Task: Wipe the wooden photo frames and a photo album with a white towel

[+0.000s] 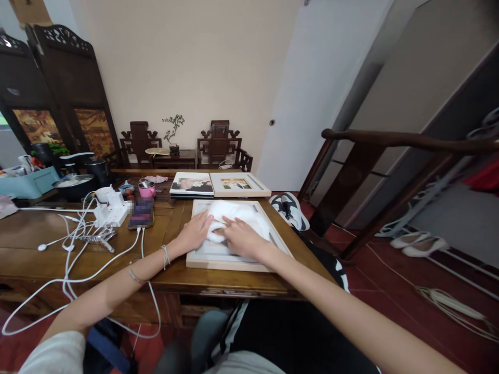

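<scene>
A light wooden picture frame (191,261) lies flat near the table's front right edge. Over its middle is a bunched white cloth (234,210), soft and crumpled. My left hand (197,230) rests at the left side of the frame, fingers stretched out and their tips against the cloth. My right hand (242,238) is on the cloth, its fingers bent around a fold of it. The two hands are close together, and the cloth hides most of the frame's inside.
Behind the frame are a photo book (191,184) and another framed picture (236,184). To the left are a phone (141,213), a power strip (117,208) with tangled white cables, a pink cup (147,189) and a blue box (31,183). A wooden chair (354,182) stands right.
</scene>
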Action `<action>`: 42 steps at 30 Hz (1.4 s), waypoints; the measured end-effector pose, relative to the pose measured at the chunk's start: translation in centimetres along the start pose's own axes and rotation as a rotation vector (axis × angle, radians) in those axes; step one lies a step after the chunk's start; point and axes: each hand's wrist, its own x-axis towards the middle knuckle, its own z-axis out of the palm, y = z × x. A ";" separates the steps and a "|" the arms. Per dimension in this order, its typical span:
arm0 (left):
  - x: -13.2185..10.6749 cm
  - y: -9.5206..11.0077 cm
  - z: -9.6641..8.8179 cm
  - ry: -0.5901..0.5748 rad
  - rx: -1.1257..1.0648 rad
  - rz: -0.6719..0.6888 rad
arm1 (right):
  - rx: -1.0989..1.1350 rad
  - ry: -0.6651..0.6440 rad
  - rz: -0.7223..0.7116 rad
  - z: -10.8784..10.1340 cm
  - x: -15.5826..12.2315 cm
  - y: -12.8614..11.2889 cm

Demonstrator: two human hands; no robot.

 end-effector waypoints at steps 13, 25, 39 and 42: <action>0.0 -0.3 0.4 -0.041 0.194 -0.040 | 0.216 -0.096 -0.053 -2.2 -6.4 1.9; 0.2 -1.0 0.4 -0.055 0.215 -0.029 | 0.057 -0.031 0.004 -2.3 -3.8 -5.7; 0.1 -1.7 1.2 -0.035 0.267 -0.014 | -0.014 -0.062 0.099 -2.2 -8.6 -0.5; 0.2 -1.9 1.1 -0.022 0.250 -0.012 | 0.043 0.013 -0.034 -1.8 -6.0 -2.7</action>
